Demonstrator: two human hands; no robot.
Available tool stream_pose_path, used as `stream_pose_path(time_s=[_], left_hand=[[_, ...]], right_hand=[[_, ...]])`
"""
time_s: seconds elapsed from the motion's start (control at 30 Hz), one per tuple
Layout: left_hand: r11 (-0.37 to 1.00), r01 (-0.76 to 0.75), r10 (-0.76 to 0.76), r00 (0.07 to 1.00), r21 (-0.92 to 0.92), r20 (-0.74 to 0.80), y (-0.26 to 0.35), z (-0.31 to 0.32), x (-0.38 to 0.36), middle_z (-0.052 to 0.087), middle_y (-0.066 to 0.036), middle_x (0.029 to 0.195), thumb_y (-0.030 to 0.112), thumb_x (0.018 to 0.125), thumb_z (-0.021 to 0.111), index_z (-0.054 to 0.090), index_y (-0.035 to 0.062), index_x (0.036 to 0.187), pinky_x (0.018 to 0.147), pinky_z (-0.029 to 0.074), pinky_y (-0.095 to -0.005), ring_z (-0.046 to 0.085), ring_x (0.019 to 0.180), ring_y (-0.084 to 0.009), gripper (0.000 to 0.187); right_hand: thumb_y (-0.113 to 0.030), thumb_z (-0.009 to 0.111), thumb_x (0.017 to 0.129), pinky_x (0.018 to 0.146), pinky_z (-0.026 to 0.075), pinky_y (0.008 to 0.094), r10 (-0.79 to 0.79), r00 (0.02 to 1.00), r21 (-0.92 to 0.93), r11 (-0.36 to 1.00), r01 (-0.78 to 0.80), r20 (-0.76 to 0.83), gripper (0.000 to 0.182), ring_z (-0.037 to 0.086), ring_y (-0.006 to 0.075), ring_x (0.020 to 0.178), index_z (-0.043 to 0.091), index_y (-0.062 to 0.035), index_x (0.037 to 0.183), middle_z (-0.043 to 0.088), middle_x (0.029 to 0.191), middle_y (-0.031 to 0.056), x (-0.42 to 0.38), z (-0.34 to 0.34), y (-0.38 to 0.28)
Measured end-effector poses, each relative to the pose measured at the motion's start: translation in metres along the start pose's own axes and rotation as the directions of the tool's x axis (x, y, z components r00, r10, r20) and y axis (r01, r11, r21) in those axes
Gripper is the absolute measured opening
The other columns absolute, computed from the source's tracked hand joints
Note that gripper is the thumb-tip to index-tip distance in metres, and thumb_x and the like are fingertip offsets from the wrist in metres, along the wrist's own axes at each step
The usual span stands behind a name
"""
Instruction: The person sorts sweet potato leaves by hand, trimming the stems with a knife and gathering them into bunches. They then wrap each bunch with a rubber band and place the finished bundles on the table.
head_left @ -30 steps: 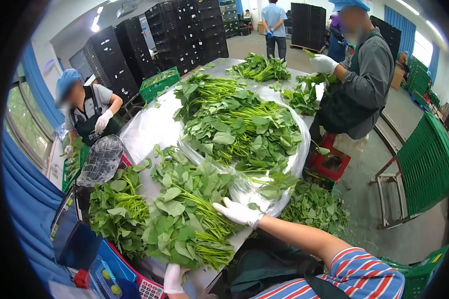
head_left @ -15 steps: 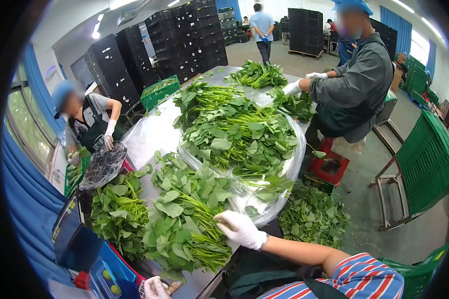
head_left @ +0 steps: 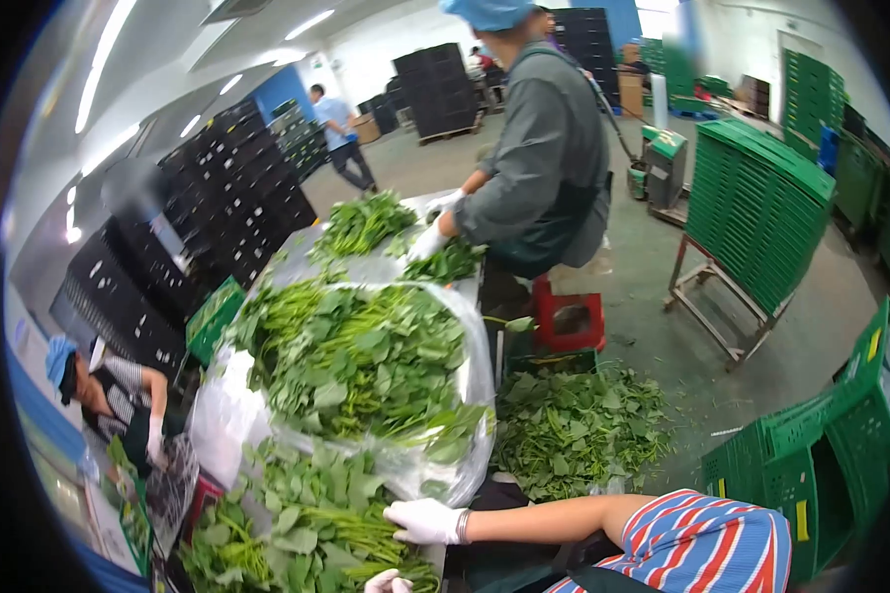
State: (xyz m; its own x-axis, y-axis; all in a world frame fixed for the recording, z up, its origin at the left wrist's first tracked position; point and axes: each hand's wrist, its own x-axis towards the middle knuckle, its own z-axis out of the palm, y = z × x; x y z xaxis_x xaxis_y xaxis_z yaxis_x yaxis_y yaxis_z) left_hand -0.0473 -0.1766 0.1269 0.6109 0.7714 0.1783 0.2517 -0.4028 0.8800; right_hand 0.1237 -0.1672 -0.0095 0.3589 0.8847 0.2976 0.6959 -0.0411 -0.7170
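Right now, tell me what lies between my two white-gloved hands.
In the head view, green stems of the leafy pile lie between the left hand and the right hand.

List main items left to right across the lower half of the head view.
Co-worker at far left → near bundle of leafy greens → white-gloved right hand → separate leafy heap → green crates.

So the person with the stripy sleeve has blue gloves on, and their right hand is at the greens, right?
Not quite: the gloves are white, as the head view shows. The sleeve is stripy, and the right hand is at the greens.
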Motion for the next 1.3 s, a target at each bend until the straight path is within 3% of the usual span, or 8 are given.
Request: stream_pose_path(time_s=[0.43, 0.63, 0.7, 0.87, 0.93, 1.0, 1.17, 1.3], left_hand=[[0.978, -0.142, 0.141, 0.990, 0.155, 0.016, -0.027, 0.035, 0.011, 0.063, -0.015, 0.098, 0.010, 0.087, 0.058, 0.061, -0.0021, 0.101, 0.080, 0.047, -0.0324, 0.059, 0.087, -0.0238, 0.019], [0.997, 0.069, -0.071, 0.996, 0.046, 0.051, -0.028, 0.036, 0.012, 0.061, -0.016, 0.100, 0.011, 0.088, 0.056, 0.057, -0.0034, 0.109, 0.082, 0.046, -0.0323, 0.058, 0.092, -0.0225, 0.025], [0.993, 0.119, -0.119, 0.992, 0.013, 0.028, -0.027, 0.036, 0.011, 0.061, -0.016, 0.101, 0.012, 0.089, 0.056, 0.056, -0.0038, 0.111, 0.082, 0.046, -0.0324, 0.057, 0.093, -0.0220, 0.027], [0.941, 0.318, -0.327, 0.942, -0.120, -0.074, -0.073, 0.029, 0.010, 0.059, -0.014, 0.105, 0.014, 0.090, 0.053, 0.052, -0.0038, 0.116, 0.083, 0.047, -0.0321, 0.057, 0.092, -0.0221, 0.031], [0.984, 0.164, -0.169, 0.983, -0.071, -0.071, -0.104, 0.026, 0.004, 0.058, -0.014, 0.105, 0.016, 0.092, 0.051, 0.052, -0.0042, 0.115, 0.083, 0.047, -0.0309, 0.057, 0.090, -0.0221, 0.031], [0.783, 0.370, -0.414, 0.910, -0.501, 0.024, -0.066, 0.026, 0.009, 0.058, -0.014, 0.105, 0.017, 0.093, 0.050, 0.053, -0.0048, 0.111, 0.084, 0.048, -0.0302, 0.057, 0.089, -0.0210, 0.029], [0.932, 0.326, -0.349, 0.925, -0.158, -0.150, -0.091, 0.025, 0.005, 0.061, -0.014, 0.104, 0.012, 0.089, 0.053, 0.050, -0.0109, 0.115, 0.083, 0.046, -0.0286, 0.058, 0.093, -0.0179, 0.035], [0.803, 0.351, -0.368, 0.928, -0.482, 0.062, -0.082, 0.021, 0.004, 0.060, -0.006, 0.088, 0.017, 0.093, 0.048, 0.056, -0.0033, 0.103, 0.070, 0.043, -0.0232, 0.055, 0.077, -0.0102, 0.024]], right_hand=[[-0.021, 0.057, 0.079, 0.063, 0.046, 0.0374, 0.075, 0.981, 0.319, 0.948, -0.014, -0.179, 0.018, 0.059, 0.0293, 0.071, 0.056, -0.0053, 0.088, 0.059, 0.076, 0.0116, 0.001, -0.034, -0.025], [-0.022, 0.058, 0.083, 0.063, 0.047, 0.0326, 0.136, 0.985, 0.672, 0.740, -0.029, -0.108, 0.024, 0.057, 0.0176, 0.068, 0.057, -0.0031, 0.097, 0.059, 0.075, 0.0069, 0.005, -0.043, -0.040], [-0.026, 0.058, 0.087, 0.064, 0.047, 0.0245, 0.188, 0.974, 0.838, 0.505, -0.207, 0.127, 0.028, 0.053, 0.0093, 0.071, 0.054, -0.0019, 0.099, 0.057, 0.078, 0.0017, 0.003, -0.043, -0.046], [-0.027, 0.058, 0.085, 0.065, 0.047, 0.0251, 0.089, 0.923, 0.733, 0.581, -0.353, 0.374, 0.032, 0.053, 0.0110, 0.075, 0.049, -0.0024, 0.104, 0.054, 0.088, 0.0048, -0.005, -0.040, -0.047], [-0.027, 0.055, 0.088, 0.062, 0.045, 0.0329, -0.085, 0.996, 0.599, 0.799, 0.054, 0.024, 0.021, 0.057, 0.0188, 0.071, 0.056, -0.0052, 0.088, 0.060, 0.076, 0.0074, -0.008, -0.029, -0.045], [-0.031, 0.060, 0.084, 0.069, 0.048, 0.0306, -0.111, 0.947, 0.718, 0.680, -0.149, 0.302, 0.043, 0.055, 0.0166, 0.083, 0.048, -0.0010, 0.112, 0.050, 0.105, 0.0106, -0.007, -0.040, -0.048], [-0.025, 0.067, 0.080, 0.072, 0.048, 0.0255, -0.052, 0.917, 0.670, 0.699, -0.248, 0.395, 0.044, 0.055, 0.0130, 0.083, 0.054, -0.0047, 0.117, 0.055, 0.103, 0.0071, -0.005, -0.039, -0.052], [-0.018, 0.068, 0.079, 0.065, 0.042, 0.0196, -0.007, 0.903, 0.662, 0.683, -0.310, 0.430, 0.035, 0.048, 0.0065, 0.071, 0.059, -0.0057, 0.111, 0.053, 0.094, -0.0002, -0.002, -0.040, -0.058]])
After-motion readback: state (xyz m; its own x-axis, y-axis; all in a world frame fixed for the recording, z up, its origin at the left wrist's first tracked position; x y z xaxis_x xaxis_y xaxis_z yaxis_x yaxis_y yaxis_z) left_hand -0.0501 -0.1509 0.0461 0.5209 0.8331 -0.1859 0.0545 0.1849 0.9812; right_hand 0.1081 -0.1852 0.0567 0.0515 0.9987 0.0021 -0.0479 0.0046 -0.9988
